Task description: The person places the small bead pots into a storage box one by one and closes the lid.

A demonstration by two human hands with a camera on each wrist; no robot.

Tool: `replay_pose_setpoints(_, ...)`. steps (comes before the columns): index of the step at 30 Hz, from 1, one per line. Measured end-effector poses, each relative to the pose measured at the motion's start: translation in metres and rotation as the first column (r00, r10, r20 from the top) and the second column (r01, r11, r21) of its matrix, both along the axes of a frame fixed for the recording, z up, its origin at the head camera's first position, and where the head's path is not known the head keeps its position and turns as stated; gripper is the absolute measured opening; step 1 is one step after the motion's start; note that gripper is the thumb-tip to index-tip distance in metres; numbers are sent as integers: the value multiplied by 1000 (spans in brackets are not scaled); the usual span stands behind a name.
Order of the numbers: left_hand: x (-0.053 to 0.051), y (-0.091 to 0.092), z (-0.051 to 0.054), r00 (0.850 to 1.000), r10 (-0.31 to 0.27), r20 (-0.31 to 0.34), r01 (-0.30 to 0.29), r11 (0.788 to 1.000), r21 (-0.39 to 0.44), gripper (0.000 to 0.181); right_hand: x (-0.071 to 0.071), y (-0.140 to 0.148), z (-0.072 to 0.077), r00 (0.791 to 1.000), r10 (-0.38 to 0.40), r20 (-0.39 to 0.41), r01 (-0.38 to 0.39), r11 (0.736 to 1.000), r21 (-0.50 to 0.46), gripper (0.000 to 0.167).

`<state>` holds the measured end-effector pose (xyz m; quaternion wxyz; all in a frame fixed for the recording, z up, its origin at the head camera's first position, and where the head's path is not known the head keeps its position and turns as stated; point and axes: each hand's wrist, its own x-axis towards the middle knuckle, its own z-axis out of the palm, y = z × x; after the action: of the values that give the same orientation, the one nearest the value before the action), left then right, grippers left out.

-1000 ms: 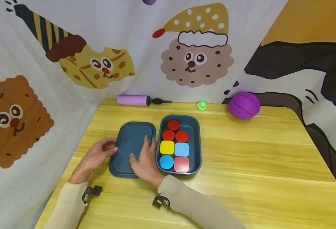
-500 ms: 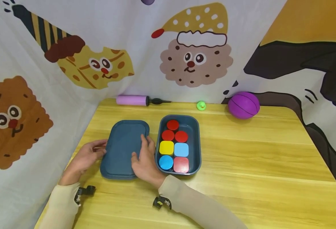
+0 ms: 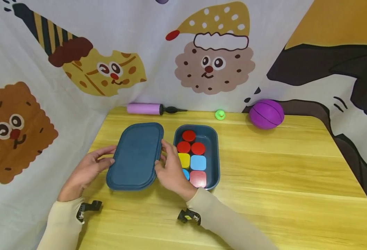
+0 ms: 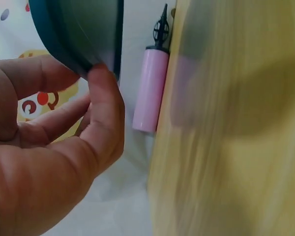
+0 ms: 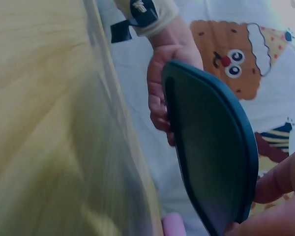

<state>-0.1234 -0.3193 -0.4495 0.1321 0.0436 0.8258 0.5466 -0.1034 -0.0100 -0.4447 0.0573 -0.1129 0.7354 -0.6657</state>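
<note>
A dark blue rounded-rectangle lid [image 3: 136,156] is held between both hands, raised off the table and slightly tilted. My left hand [image 3: 88,170] pinches its left edge; in the left wrist view the thumb and fingers [image 4: 105,108] meet on the lid's rim [image 4: 83,39]. Along the right edge, my right hand [image 3: 172,170] grips it with thumb and fingers. Just right of the lid stands a matching dark blue box [image 3: 213,152]. Inside are round red pieces [image 3: 189,135], a yellow square one [image 3: 184,160], a light blue one [image 3: 198,163], a pink one [image 3: 198,178] and a partly hidden blue one [image 3: 186,173].
At the back of the wooden table [image 3: 280,187] lie a pink hand pump [image 3: 144,108], a small green rubber duck [image 3: 220,114] and a purple ball [image 3: 266,114]. A cloth [image 3: 158,69] printed with cartoon figures hangs behind and at the left.
The lid first slid left along the table, away from the box, and then rose off it. My right hand has moved from lying over the lid to gripping its right edge.
</note>
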Motion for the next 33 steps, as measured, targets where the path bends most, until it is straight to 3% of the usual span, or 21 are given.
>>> replay_pose_setpoints(5,-2,12,4,1000,12,3,-12,999,53,62,-8,21,4,999,-17,34,19,998,-53,68)
replay_pose_setpoints(10,-5,27,5,1000,-28,8,26,983,180,59,-14,44,8,997,-45,68,49,997,-64,67)
replay_pose_setpoints(15,-7,41,2,990,-129,55,102,933,346,66,-19,65,11,994,-69,87,73,997,-40,63)
replay_pose_setpoints(19,-9,50,0,974,-216,69,167,890,424,77,-22,81,12,993,-73,88,77,996,-47,61)
replay_pose_setpoints(24,-11,63,2,963,-259,72,198,865,461,80,-28,99,13,991,-91,95,100,991,-88,61)
replay_pose_setpoints(33,-15,93,7,958,-275,83,210,866,453,82,-44,127,14,982,-147,119,158,983,-89,59)
